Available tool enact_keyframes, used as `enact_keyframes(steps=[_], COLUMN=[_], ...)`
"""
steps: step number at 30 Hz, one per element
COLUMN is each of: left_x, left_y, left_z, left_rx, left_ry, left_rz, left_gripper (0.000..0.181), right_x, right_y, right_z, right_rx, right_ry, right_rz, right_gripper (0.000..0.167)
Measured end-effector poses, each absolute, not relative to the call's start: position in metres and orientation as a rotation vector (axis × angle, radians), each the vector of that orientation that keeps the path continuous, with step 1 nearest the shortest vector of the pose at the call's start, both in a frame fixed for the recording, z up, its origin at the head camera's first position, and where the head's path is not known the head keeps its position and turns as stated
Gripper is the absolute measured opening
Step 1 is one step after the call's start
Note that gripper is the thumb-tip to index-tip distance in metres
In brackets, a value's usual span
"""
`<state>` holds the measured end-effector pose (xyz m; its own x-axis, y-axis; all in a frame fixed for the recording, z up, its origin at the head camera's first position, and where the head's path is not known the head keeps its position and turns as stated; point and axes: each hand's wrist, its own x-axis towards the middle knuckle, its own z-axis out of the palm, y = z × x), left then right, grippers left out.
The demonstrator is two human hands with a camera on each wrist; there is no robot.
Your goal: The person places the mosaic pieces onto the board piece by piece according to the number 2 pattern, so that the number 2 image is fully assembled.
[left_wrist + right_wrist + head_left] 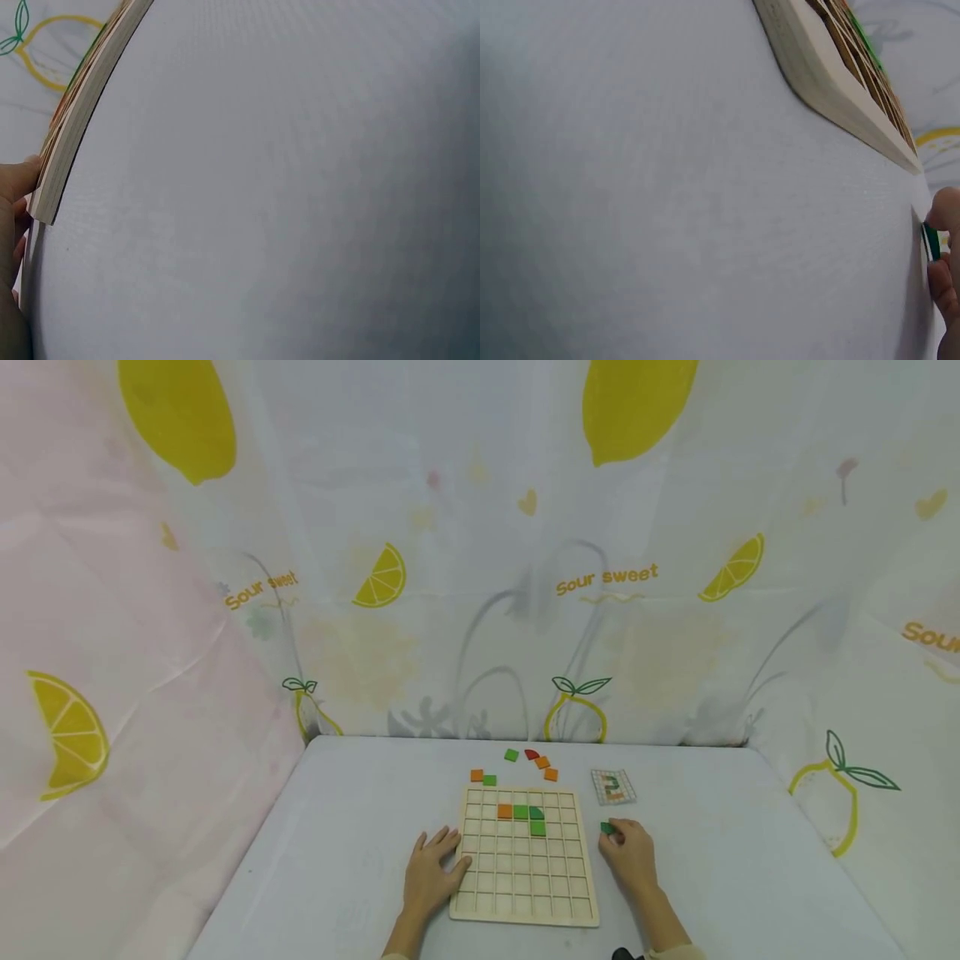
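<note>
A wooden grid board (pixel 517 906) lies flat on the white table. Four-sided tiles and one rounded piece sit in its upper cells: an orange square (pixel 505 811), a light green square (pixel 521 812), a dark green rounded tile (pixel 536 812) and a green square (pixel 537 828) below it. My left hand (pixel 431 872) rests at the board's left edge, thumb over the rim and fingers spread. Right of the board, my right hand (pixel 632 853) pinches a dark green tile (pixel 606 828) between thumb and fingers; its full shape is hidden. The right wrist view shows that green tile (pixel 931 240) edge-on.
Behind the board lie loose tiles: orange (pixel 477 775) and green (pixel 490 780) ones at left, a green square (pixel 512 755), a red rounded tile (pixel 532 754) and orange squares (pixel 551 774). A small pattern card (pixel 612 787) lies at the right. A lemon-print curtain (pixel 465 635) surrounds the table.
</note>
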<state>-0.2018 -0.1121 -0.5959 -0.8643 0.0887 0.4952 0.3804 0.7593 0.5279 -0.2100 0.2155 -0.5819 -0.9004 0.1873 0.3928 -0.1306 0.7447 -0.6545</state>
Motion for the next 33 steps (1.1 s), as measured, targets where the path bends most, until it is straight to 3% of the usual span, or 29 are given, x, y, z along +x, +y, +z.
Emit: enact_keyframes(steps=[12, 23, 33], left_x=[-0.201, -0.202, -0.203], left_y=[-0.112, -0.111, -0.111], left_z=[-0.597, -0.598, -0.598], left_rx=[-0.345, -0.344, -0.343], left_ry=[-2.521, -2.517, -2.524], left_rz=[-0.881, -0.878, -0.87], left_gripper=[0.038, 0.037, 0.037], right_x=[-0.205, -0.207, -0.213], right_y=[0.21, 0.164, 0.131], right_z=[-0.575, -0.574, -0.581], right_rx=[-0.082, 0.413, 0.51], right_ry=[-2.393, -2.207, -2.246], right_rz=[1.242, 1.214, 1.255], right_gripper=[0.024, 0.02, 0.017])
